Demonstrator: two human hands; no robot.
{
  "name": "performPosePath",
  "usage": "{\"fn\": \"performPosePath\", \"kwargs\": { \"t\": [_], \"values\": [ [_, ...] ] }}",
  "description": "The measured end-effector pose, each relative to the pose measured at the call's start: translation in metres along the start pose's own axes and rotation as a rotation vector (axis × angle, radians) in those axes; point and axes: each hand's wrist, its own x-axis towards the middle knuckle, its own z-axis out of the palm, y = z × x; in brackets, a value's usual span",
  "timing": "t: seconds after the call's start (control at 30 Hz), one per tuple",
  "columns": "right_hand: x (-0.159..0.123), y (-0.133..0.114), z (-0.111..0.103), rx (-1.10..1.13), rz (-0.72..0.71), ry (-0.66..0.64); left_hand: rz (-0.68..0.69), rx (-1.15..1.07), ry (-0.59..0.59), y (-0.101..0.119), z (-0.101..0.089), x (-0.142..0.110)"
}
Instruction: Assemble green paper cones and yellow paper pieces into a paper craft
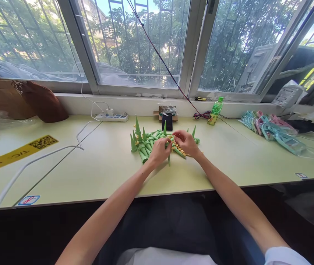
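My left hand (161, 150) is closed round a green cone-shaped piece (169, 160), whose pointed tip sticks out below the fingers. My right hand (186, 142) meets it from the right, thumb and fingers pinched together at the piece's upper end; whatever small thing they grip is hidden. Beside the left hand lies a pile of green cones (145, 148), some standing upright with points up, others on their sides. Small yellow-orange pieces (179, 149) are scattered under and around the right hand.
Behind the pile are a black phone (167, 122) and a small open cardboard box (157, 113). A green-capped bottle (215, 111) stands to the right, before bagged pastel straps (272, 129). At left are a power strip (115, 117), a white cable (43, 156) and a brown bag (42, 101).
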Motion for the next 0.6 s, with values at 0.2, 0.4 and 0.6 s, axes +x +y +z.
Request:
{"fn": "performPosePath", "kwargs": {
  "t": [0.2,0.4,0.6],
  "values": [
    [-0.0003,-0.0055,0.0002,0.068,0.037,0.021,-0.051,-0.031,0.056,-0.0013,-0.0020,0.0010],
    [-0.0008,-0.0056,0.0002,0.064,0.066,0.034,-0.100,-0.035,0.091,-0.0022,-0.0051,0.0011],
    [-0.0016,-0.0056,0.0015,0.071,0.078,0.010,-0.108,-0.056,0.087,-0.0025,-0.0049,0.0013]
  ]
}}
